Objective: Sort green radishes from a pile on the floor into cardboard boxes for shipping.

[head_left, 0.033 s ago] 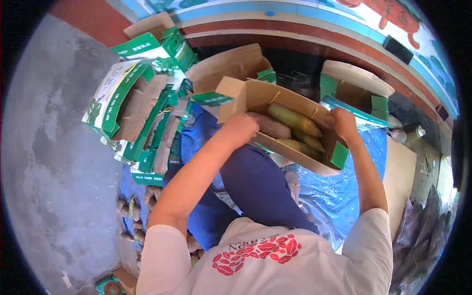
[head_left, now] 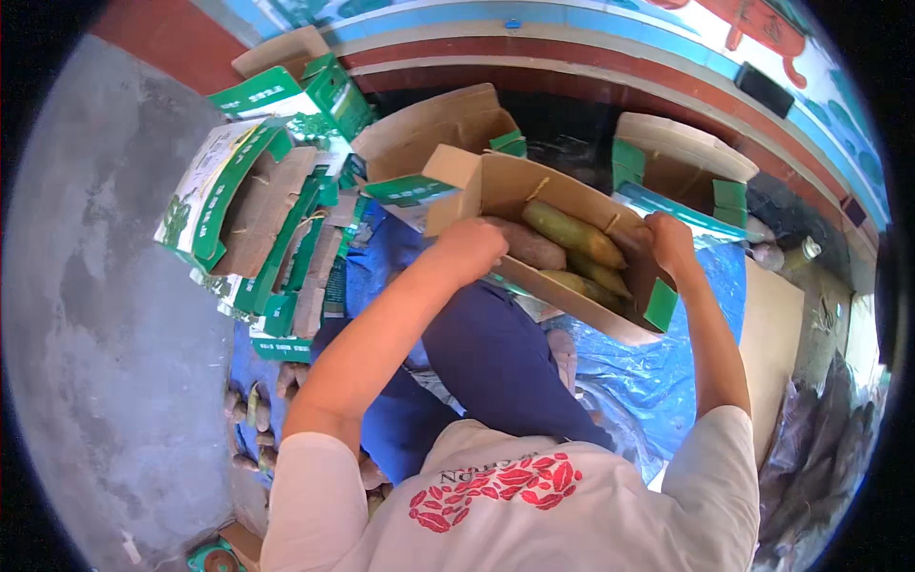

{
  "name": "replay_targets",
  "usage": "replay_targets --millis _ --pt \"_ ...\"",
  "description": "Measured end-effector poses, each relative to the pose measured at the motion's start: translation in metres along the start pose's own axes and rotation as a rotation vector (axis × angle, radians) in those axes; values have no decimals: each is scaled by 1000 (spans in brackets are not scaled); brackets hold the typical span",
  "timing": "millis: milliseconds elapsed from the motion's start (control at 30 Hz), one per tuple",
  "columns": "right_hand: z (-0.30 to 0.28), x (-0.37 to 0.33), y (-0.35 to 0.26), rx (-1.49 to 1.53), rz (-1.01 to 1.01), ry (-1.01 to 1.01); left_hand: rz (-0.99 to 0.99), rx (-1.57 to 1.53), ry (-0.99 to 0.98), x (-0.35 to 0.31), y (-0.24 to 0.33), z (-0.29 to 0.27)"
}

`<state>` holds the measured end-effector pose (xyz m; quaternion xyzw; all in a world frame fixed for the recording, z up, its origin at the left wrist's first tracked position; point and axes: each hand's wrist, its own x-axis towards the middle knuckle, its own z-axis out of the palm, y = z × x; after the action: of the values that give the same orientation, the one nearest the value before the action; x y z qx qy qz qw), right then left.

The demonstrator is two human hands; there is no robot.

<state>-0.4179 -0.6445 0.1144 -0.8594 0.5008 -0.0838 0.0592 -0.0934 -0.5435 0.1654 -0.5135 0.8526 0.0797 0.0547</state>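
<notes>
An open cardboard carton (head_left: 510,176), brown inside with green outer flaps, is tilted in front of me above my legs. Inside lie several long, thick vegetables: green ones such as the upper one (head_left: 572,234), and a brownish-pink one (head_left: 524,245) beside my left hand. I cannot tell their exact kind. My left hand (head_left: 474,250) is closed on the carton's near left edge. My right hand (head_left: 670,243) is closed on its right end, near a green flap (head_left: 660,303). The carton's underside is hidden.
Green-and-white cartons (head_left: 238,205) are stacked at left. Open cartons stand behind mine (head_left: 429,129) and at back right (head_left: 686,167). A blue tarp (head_left: 629,372) covers the floor; vegetables (head_left: 253,410) lie at lower left. Dark plastic bags (head_left: 810,458) lie at right.
The surroundings have slid slightly left in the picture. Both hands keep their grip on the carton, which stays almost in the same place.
</notes>
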Motion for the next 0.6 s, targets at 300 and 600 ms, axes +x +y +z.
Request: replay_targets --millis 300,600 --pt "-30 -159 112 -109 339 -41 385 68 -154 85 155 17" --pt "11 -274 181 -317 606 -250 422 -133 -198 111 206 15"
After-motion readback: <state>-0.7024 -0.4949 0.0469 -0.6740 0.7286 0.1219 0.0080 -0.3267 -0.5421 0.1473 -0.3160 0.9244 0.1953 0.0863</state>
